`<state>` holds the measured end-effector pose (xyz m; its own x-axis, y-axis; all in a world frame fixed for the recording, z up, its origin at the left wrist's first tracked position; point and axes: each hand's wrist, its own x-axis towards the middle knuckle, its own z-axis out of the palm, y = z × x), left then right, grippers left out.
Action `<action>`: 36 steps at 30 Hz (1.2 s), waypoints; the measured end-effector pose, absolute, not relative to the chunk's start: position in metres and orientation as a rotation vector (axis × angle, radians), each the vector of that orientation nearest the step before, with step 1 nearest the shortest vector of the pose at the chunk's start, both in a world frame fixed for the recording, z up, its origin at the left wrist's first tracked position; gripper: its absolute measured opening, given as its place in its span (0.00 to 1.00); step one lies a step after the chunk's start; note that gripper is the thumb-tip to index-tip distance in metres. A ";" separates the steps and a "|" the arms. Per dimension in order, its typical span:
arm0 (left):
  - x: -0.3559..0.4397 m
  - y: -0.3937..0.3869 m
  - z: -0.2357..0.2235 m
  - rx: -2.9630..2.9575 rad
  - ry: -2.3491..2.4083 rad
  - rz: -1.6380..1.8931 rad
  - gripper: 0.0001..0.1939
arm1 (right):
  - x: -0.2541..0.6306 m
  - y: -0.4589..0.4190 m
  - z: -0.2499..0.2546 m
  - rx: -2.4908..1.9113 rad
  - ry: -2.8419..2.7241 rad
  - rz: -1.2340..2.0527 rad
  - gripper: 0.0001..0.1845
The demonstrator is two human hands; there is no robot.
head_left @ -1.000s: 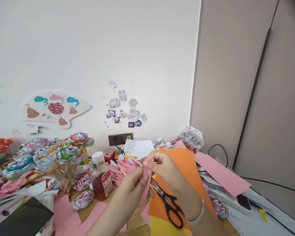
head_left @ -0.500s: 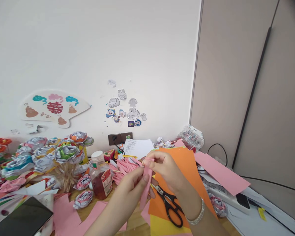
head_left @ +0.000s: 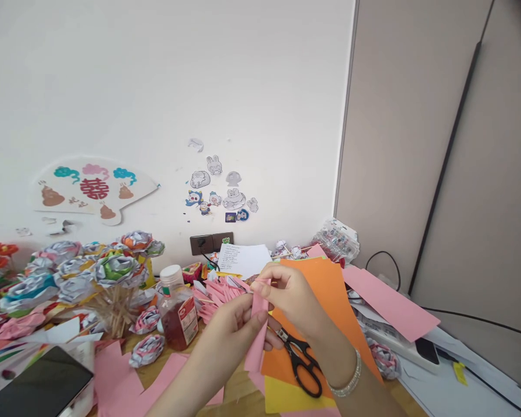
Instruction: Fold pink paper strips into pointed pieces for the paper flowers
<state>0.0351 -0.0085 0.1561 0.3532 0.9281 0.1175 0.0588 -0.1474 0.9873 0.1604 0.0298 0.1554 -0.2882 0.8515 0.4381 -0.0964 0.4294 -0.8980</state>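
Observation:
A narrow folded strip of pink paper (head_left: 256,347) hangs between my two hands above the table. My left hand (head_left: 241,324) is closed on its middle, thumb pressed flat on the front. With thumb and fingertips, my right hand (head_left: 289,295) pinches the strip's upper end. Under my right wrist, black-handled scissors (head_left: 304,365) lie on the orange paper (head_left: 325,289). Just behind my hands is a bundle of pink paper strips (head_left: 219,295). Left of my left hand stands a bottle of reddish liquid (head_left: 178,318) with a white cap.
Paper flowers on sticks (head_left: 119,269) crowd the left side, with a dark phone (head_left: 43,382) in front. Pink sheets (head_left: 117,370) lie nearby. At the right are a pink sheet (head_left: 393,301), a power strip (head_left: 399,350) and black cables. A handwritten note (head_left: 245,260) lies by the wall.
The fingers of my left hand have shifted slightly along the pink strip, and its lower end has swung a little left. Both hands keep hold of it. The view has moved slightly.

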 end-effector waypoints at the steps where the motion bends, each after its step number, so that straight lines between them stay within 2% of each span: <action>1: 0.035 -0.008 0.156 1.506 0.916 0.990 0.12 | 0.161 0.030 0.156 -0.685 -1.594 1.063 0.10; 3: 0.035 -0.008 0.155 1.488 0.853 0.964 0.10 | 0.162 0.030 0.157 -0.700 -1.605 1.007 0.10; 6: 0.036 -0.006 0.155 1.462 0.796 0.933 0.14 | 0.163 0.031 0.158 -0.711 -1.619 0.915 0.09; 15: 0.035 -0.008 0.160 1.496 0.803 0.873 0.11 | 0.163 0.032 0.157 -0.718 -1.660 0.831 0.09; 21: 0.039 -0.002 0.144 1.721 1.196 0.978 0.07 | 0.165 0.033 0.158 -0.739 -1.650 0.669 0.10; 24: 0.041 0.001 0.140 1.756 1.230 1.009 0.06 | 0.167 0.035 0.158 -0.760 -1.618 0.584 0.10; 26: 0.040 0.001 0.141 1.738 1.196 1.074 0.04 | 0.170 0.037 0.158 -0.767 -1.557 0.561 0.10; 31: 0.026 0.003 0.150 1.662 1.249 1.408 0.09 | 0.179 0.041 0.160 -0.775 -1.456 0.694 0.13; 36: 0.009 0.004 0.157 1.428 1.097 1.723 0.15 | 0.176 0.037 0.160 -0.759 -1.542 0.864 0.13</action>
<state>0.0090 0.0043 0.1574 -0.2066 0.8710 0.4457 0.0349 -0.4487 0.8930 0.1759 0.0372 0.1603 -0.1361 0.8472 0.5136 0.0041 0.5189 -0.8548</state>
